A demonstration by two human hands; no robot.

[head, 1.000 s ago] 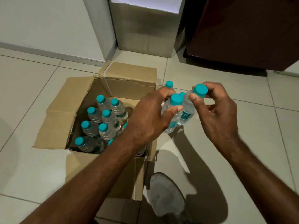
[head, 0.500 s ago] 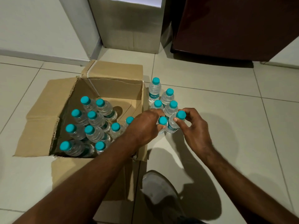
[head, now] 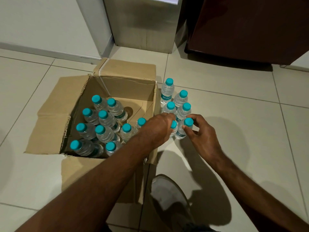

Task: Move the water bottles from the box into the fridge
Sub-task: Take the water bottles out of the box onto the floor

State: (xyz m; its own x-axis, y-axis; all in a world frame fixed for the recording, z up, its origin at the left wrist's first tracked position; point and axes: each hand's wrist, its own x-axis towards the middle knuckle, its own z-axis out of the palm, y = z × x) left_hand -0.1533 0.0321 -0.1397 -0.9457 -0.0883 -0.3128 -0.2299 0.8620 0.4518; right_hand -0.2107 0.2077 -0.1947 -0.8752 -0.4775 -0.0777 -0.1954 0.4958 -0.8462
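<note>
The left hand (head: 158, 128) held one small water bottle (head: 173, 129) on the floor (head: 234, 131). The right hand (head: 200, 133) pinched another bottle (head: 183, 129) beside the cardboard box (head: 50, 118).

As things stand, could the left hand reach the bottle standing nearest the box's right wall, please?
Probably yes: the left hand hovers just past the box wall, and that bottle stands uncovered beside the wrist. The hand first has to let go of the floor bottle.
</note>
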